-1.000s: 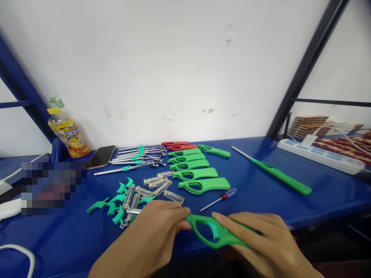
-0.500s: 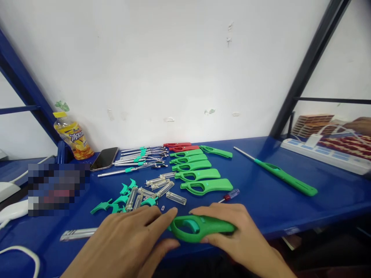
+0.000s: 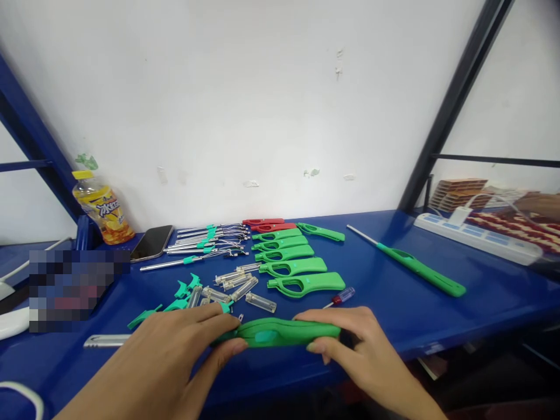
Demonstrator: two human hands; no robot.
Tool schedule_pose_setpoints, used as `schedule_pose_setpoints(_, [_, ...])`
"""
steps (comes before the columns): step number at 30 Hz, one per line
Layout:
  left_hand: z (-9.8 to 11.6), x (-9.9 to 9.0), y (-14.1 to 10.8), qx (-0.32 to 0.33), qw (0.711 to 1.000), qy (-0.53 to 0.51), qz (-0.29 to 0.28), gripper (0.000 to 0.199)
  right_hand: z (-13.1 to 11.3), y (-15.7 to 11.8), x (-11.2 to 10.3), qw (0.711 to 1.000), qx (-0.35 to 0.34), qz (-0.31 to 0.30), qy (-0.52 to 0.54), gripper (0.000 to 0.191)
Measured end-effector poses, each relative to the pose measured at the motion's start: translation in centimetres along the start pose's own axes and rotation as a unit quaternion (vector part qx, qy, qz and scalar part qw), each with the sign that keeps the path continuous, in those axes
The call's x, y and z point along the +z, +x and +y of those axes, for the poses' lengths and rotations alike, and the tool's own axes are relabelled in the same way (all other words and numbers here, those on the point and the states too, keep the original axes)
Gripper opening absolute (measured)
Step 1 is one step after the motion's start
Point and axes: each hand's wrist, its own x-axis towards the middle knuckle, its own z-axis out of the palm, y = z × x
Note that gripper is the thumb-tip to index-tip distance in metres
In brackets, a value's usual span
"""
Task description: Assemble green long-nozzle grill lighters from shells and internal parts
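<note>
A green long-neck lighter [image 3: 289, 332] is held level between both hands above the front of the table, its trigger opening edge-on to me. My left hand [image 3: 184, 344] pinches its front end; the metal tube [image 3: 105, 340] emerges left of that hand. My right hand [image 3: 354, 344] grips the handle's rear between thumb and fingers. Behind it lie several green handle shells [image 3: 321, 281], clear fuel tanks [image 3: 261, 302], teal triggers [image 3: 146, 315] partly hidden by my left hand, and a small screwdriver [image 3: 343, 296].
Metal lighter tubes with wires [image 3: 168, 264] and red shells [image 3: 269, 226] lie farther back. A phone [image 3: 152, 242] and drink bottle [image 3: 105, 210] are at left. To the right are another green lighter [image 3: 424, 271] and a white power strip [image 3: 476, 238]. Beyond it rests another person's hand [image 3: 542, 204].
The lighter has been rolled in my hands, so its trigger opening no longer faces me and its narrow edge shows. Both hands have shifted slightly left, and the view has moved a little.
</note>
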Motion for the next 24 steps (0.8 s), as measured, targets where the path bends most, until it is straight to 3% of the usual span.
schedule_pose_setpoints(6, [0.2, -0.1, 1.2, 0.013, 0.999, -0.034, -0.024, 0.052, -0.5, -0.1, 0.0, 0.997, -0.048, 0.055, -0.035, 0.015])
schedule_pose_setpoints(9, [-0.2, -0.6, 1.7, 0.023, 0.998, -0.055, -0.006, 0.049, 0.1, -0.4, -0.3, 0.994, -0.05, 0.088, -0.049, 0.02])
schedule_pose_setpoints(12, [-0.5, -0.6, 1.7, 0.009, 0.995, -0.094, 0.015, 0.024, 1.0, -0.6, -0.9, 0.998, -0.019, 0.039, 0.048, 0.04])
schedule_pose_setpoints(14, [-0.3, 0.0, 1.7, 0.003, 0.992, -0.122, 0.034, 0.022, 1.4, -0.6, -1.0, 0.987, 0.002, -0.02, 0.161, 0.058])
schedule_pose_setpoints(16, [0.2, 0.8, 1.8, 0.009, 0.989, -0.136, 0.054, 0.03, 1.4, -0.5, -0.8, 0.955, 0.008, -0.086, 0.284, 0.068])
schedule_pose_setpoints(19, [1.0, 2.2, 2.1, 0.015, 0.987, -0.145, 0.071, 0.034, 0.6, -0.6, -0.1, 0.891, 0.025, -0.156, 0.425, 0.069])
schedule_pose_setpoints(21, [1.3, 2.8, 2.4, 0.014, 0.985, -0.148, 0.091, 0.032, -0.1, -0.9, 0.2, 0.877, 0.052, -0.165, 0.448, 0.075])
schedule_pose_setpoints(24, [1.4, 3.4, 2.6, 0.035, 0.983, -0.145, 0.111, 0.029, -1.3, -1.8, 0.3, 0.908, 0.096, -0.175, 0.368, 0.079])
